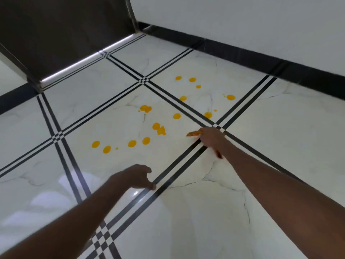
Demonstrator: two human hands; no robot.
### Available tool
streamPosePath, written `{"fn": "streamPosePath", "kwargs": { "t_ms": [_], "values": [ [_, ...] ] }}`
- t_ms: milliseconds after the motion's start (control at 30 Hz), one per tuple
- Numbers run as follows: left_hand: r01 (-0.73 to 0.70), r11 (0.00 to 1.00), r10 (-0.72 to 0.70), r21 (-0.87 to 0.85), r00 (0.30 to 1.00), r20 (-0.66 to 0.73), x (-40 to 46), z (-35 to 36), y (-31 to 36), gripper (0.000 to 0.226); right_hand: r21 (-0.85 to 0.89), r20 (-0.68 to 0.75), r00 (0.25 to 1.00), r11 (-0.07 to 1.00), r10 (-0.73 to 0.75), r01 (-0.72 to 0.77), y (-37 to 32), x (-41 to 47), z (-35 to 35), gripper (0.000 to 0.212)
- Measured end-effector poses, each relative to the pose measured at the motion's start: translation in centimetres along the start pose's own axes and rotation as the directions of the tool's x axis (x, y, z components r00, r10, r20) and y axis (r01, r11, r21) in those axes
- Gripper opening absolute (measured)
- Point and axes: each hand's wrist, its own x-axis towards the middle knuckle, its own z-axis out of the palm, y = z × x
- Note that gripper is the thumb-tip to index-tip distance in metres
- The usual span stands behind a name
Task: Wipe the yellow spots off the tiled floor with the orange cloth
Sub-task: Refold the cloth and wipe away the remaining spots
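Several yellow spots [159, 128] dot two white marble tiles of the floor [261, 146] in the middle of the view. My right hand [211, 138] presses flat on the floor at the right edge of the spotted area, covering the orange cloth [193, 134]. Only a corner of the cloth shows to the left of the fingers, and a thin strip shows by the wrist. My left hand [137, 177] rests nearer to me on a black stripe, fingers curled and apart, holding nothing.
Black triple stripes [179, 161] cross the floor between the tiles. A dark cabinet or door panel [65, 34] stands at the back left. A white wall with a black skirting board [242, 51] runs along the back right.
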Motion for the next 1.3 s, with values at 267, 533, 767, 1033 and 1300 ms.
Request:
{"fn": "streamPosePath", "kwargs": {
  "t_ms": [267,533,767,1033,1300],
  "values": [
    [-0.303,0.896,0.213,-0.326,0.935,-0.284,-6.5,-12.8,5.1,0.040,0.627,-0.159,0.987,0.772,-0.003,0.103,-5.4,-7.1,-13.1,0.025],
    [-0.647,0.503,0.114,-0.573,0.707,-0.698,-10.1,-17.9,10.3,0.027,0.905,-0.249,0.926,0.408,0.283,0.119,-7.9,-10.9,-21.1,0.050],
    [-0.638,0.388,0.031,-0.665,0.731,-0.682,-10.8,-20.4,10.4,0.025,0.968,-0.100,0.974,0.246,0.202,0.048,-9.3,-12.9,-22.0,0.035],
    [-0.624,0.361,0.356,-0.693,0.779,-0.516,-11.3,-20.8,9.9,0.046,0.999,-0.023,0.968,-0.021,0.251,0.029,-8.9,-14.2,-21.0,0.033],
    [-0.483,0.711,0.246,-0.510,0.851,-0.464,-11.7,-22.1,5.8,0.031,0.995,-0.071,0.931,-0.042,0.357,0.092,-5.9,-14.8,-22.7,0.048]
  ]
}}
